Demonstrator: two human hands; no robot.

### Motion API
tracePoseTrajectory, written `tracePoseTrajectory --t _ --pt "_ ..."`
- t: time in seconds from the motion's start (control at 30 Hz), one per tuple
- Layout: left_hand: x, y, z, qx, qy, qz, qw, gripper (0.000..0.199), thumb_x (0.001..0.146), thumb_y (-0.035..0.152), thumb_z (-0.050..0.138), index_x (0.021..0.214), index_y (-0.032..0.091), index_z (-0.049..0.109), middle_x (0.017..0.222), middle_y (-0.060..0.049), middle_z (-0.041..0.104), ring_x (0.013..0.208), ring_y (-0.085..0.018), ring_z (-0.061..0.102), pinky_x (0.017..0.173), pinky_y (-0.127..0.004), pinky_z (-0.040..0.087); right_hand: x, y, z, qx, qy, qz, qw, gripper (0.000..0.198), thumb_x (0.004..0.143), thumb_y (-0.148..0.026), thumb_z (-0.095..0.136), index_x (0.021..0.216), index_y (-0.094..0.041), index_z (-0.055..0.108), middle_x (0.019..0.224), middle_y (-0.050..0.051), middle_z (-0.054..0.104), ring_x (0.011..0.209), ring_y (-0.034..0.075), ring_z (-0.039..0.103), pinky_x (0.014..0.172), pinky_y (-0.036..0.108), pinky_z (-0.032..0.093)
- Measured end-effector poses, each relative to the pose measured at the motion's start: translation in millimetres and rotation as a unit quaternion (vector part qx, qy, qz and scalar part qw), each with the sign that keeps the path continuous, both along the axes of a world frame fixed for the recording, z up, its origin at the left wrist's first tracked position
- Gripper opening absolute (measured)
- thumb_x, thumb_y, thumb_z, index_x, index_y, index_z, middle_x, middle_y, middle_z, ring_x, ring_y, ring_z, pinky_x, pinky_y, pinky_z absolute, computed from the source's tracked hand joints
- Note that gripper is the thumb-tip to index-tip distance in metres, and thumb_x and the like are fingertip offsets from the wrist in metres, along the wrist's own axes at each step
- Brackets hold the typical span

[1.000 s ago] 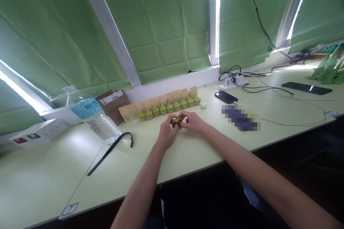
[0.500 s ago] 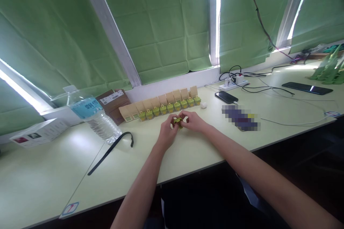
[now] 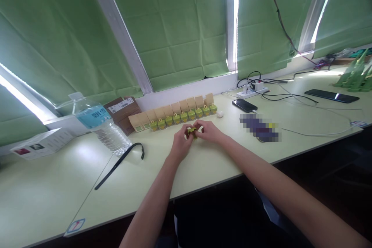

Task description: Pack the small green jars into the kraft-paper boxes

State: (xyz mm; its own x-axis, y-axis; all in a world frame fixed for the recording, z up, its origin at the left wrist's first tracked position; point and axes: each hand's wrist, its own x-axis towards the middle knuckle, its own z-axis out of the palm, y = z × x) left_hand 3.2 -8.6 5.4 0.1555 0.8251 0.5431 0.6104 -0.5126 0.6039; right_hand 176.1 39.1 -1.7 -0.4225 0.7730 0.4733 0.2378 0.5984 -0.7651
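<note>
Nearest, over the smooth pale table (image 3: 209, 164), a bare left hand (image 3: 181, 140) and a bare right hand (image 3: 208, 130) meet, fingers bent, both pinching a small, thin yellow-green piece (image 3: 192, 130) between thumbs and fingertips. Its exact shape is mostly hidden; it sits just in front of the row of small green-topped containers with pale loops (image 3: 176, 118). To the left of that row and nearer lies a narrow, curved black strap (image 3: 117, 167); beyond the strap, left of the row, stands a large clear plastic bottle with a blue label (image 3: 101, 124). To the row's right lies a pixelated dark purple item (image 3: 257, 126), and just beside its right end, a small white object (image 3: 220, 114). Upright tan paper cards (image 3: 167, 111) back the row. Farther right are a black phone (image 3: 244, 105) and a white power strip (image 3: 252, 92). Behind the row hang green fabric blinds (image 3: 180, 27).
</note>
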Motion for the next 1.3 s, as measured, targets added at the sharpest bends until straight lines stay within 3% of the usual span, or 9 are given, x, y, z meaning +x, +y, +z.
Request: tracePoseTrajectory --t 0.13,0.27,0.5,0.57,0.63,0.73,0.8,1.03,1.3 --pt "2 -6 5.8 0.011 -0.001 -0.02 1.0 0.027 0.088 0.018 0.051 0.113 0.023 0.06 0.094 -0.001 0.068 0.075 -0.013 0.054 0.07 -0.025 0.043 0 2 1 0.01 0.021 -0.016 1.0 0.015 0.079 -0.027 0.061 0.092 -0.02 0.063 0.086 0.001 0.068 0.053 0.008 0.05 0.054 0.023 0.043" --pt "3 -8 8.0 0.014 0.016 -0.051 0.998 0.047 0.084 0.017 0.058 0.13 0.025 0.054 0.114 -0.005 0.066 0.078 -0.013 0.055 0.073 -0.027 0.045 2 5 0 0.004 0.037 -0.046 0.998 0.022 0.082 -0.033 0.061 0.1 -0.02 0.063 0.086 0.002 0.068 0.055 0.009 0.053 0.055 0.024 0.044" --pt "-2 4 -1.7 0.044 0.019 -0.011 0.999 0.046 0.083 0.02 0.062 0.129 0.024 0.055 0.098 -0.002 0.067 0.074 -0.013 0.055 0.071 -0.026 0.046 6 4 4 -0.024 0.09 -0.027 0.995 0.032 0.087 -0.045 0.056 0.108 -0.021 0.061 0.086 0.003 0.069 0.051 0.01 0.052 0.051 0.024 0.042" --pt "-4 5 -2.8 0.051 0.02 0.004 0.998 0.046 0.082 0.02 0.063 0.128 0.024 0.055 0.094 -0.001 0.067 0.073 -0.012 0.055 0.071 -0.026 0.046 11 10 4 -0.03 0.137 -0.097 0.985 0.032 0.09 -0.045 0.051 0.108 -0.021 0.059 0.087 0.004 0.07 0.055 0.013 0.055 0.053 0.026 0.044" --pt "-5 6 -3.1 0.051 0.023 0.009 0.998 0.047 0.081 0.019 0.064 0.127 0.024 0.056 0.091 -0.001 0.066 0.071 -0.012 0.056 0.07 -0.026 0.046 20 21 0 -0.034 0.161 -0.221 0.961 0.028 0.088 -0.04 0.051 0.108 -0.022 0.059 0.093 0.006 0.071 0.067 0.017 0.061 0.064 0.03 0.048" --pt "-6 6 -3.2 0.047 0.025 0.009 0.999 0.047 0.081 0.019 0.064 0.127 0.024 0.056 0.089 0.0 0.065 0.071 -0.012 0.056 0.069 -0.025 0.045 37 43 -12 -0.06 0.125 -0.355 0.925 0.033 0.081 -0.029 0.052 0.113 -0.023 0.06 0.116 0.009 0.067 0.103 0.025 0.062 0.085 0.037 0.049" --pt "-6 6 -3.5 0.048 0.023 0.009 0.999 0.047 0.081 0.019 0.064 0.127 0.024 0.056 0.089 0.0 0.065 0.071 -0.012 0.056 0.07 -0.025 0.045 47 56 -20 -0.087 0.087 -0.401 0.908 0.041 0.079 -0.027 0.052 0.119 -0.02 0.059 0.121 0.013 0.064 0.112 0.029 0.057 0.091 0.04 0.046" --pt "-6 6 -3.6 0.055 0.015 0.003 0.998 0.045 0.081 0.018 0.064 0.125 0.025 0.057 0.093 0.0 0.067 0.071 -0.012 0.055 0.071 -0.024 0.046 52 62 -35 -0.077 0.04 -0.387 0.918 0.043 0.078 -0.027 0.051 0.12 -0.022 0.055 0.108 0.011 0.065 0.104 0.028 0.057 0.087 0.04 0.046" --pt "-7 5 -3.0 0.062 0.018 -0.002 0.998 0.045 0.082 0.016 0.064 0.125 0.024 0.057 0.092 0.001 0.066 0.07 -0.011 0.055 0.072 -0.024 0.046 48 53 -37 -0.048 -0.097 -0.359 0.927 0.049 0.071 -0.012 0.061 0.117 -0.025 0.064 0.124 0.012 0.05 0.113 0.03 0.054 0.093 0.039 0.047"
